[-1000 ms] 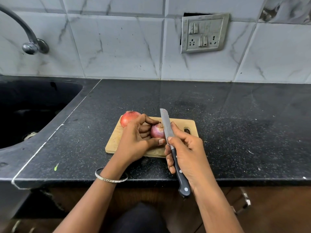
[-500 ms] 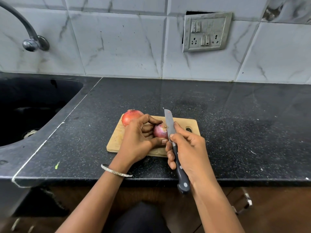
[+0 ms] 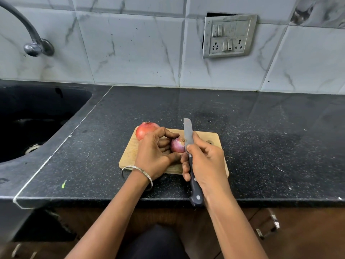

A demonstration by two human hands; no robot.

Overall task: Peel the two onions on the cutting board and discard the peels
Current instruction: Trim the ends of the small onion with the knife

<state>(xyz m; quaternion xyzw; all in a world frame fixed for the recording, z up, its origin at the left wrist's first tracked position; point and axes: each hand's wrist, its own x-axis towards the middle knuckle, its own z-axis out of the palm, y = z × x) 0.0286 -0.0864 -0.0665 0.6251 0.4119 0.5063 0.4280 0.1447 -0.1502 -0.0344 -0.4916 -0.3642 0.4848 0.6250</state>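
My left hand (image 3: 155, 152) is pinning the small onion (image 3: 177, 145); my right hand (image 3: 207, 163) is gripping the knife (image 3: 188, 135), trimming just the root tip, shallow.

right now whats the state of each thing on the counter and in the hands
small onion: unpeeled, held on the board by the left hand
big onion: unpeeled, resting on the board's far left corner
knife: in the right hand, blade against the small onion's root end
cutting board: flat on the counter, no peels on it
tap: no water running
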